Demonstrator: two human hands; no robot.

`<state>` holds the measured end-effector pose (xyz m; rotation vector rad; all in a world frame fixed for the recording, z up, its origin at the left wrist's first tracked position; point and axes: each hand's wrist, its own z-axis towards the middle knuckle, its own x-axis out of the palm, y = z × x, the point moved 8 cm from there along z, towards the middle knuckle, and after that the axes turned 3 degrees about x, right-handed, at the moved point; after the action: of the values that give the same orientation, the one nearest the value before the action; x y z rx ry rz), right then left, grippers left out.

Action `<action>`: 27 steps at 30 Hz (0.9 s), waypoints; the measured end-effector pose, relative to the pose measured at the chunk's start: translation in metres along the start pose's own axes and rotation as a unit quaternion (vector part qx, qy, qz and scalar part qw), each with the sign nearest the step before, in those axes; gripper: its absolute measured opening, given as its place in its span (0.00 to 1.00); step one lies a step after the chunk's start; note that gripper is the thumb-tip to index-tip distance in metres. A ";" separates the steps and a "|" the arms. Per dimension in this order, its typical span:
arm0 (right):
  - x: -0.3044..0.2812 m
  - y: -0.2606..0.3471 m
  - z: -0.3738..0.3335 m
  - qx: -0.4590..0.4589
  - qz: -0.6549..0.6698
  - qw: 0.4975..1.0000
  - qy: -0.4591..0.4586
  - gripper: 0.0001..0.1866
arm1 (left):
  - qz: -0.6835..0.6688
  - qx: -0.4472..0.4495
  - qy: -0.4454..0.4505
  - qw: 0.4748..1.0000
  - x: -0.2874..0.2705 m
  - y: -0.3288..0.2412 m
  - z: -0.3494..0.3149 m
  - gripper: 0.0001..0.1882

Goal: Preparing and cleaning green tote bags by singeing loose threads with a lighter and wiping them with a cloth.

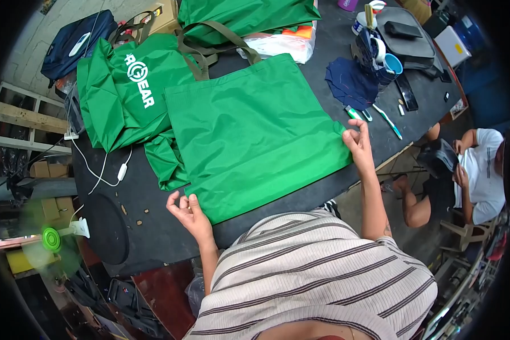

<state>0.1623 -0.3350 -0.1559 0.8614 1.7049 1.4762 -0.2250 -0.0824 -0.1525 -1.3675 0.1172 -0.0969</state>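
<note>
A green tote bag (255, 136) lies flat on the dark table, its brown-grey handles pointing away from me. My left hand (190, 214) pinches the bag's near left corner between thumb and fingers. At the right edge, my right hand (359, 144) grips the other corner the same way, with a small fold of cloth standing up at the fingertips. The bag's cloth is creased across its lower part. Partly under its left side rests another green bag (110, 102) with white printing, crumpled.
More green bags (249, 21) lie at the back over plastic-wrapped goods (289, 45). A blue mug (391, 65), navy cloth (348, 82), pens (388, 120) and a phone (407, 92) are on the right. A green fan (52, 239) stands left. Another person (484, 175) sits at right.
</note>
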 end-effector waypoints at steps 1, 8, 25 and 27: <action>-0.003 -0.003 0.000 0.001 0.000 1.000 -0.001 0.18 | 0.027 -0.018 0.030 0.999 0.005 0.000 0.001 0.18; -0.008 -0.038 -0.004 0.105 -0.139 0.983 -0.065 0.12 | 0.118 -0.050 0.065 0.990 0.010 0.012 -0.005 0.17; 0.010 -0.013 -0.008 0.029 -0.482 0.871 -0.089 0.23 | 0.489 0.093 0.127 0.858 0.022 0.001 -0.021 0.23; 0.007 -0.015 -0.010 0.026 -0.485 0.871 -0.081 0.23 | 0.491 0.094 0.130 0.856 0.027 -0.010 -0.019 0.21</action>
<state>0.1499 -0.3360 -0.1709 0.0591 1.6534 0.6436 -0.2006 -0.1068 -0.1473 -0.9570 0.9942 0.5590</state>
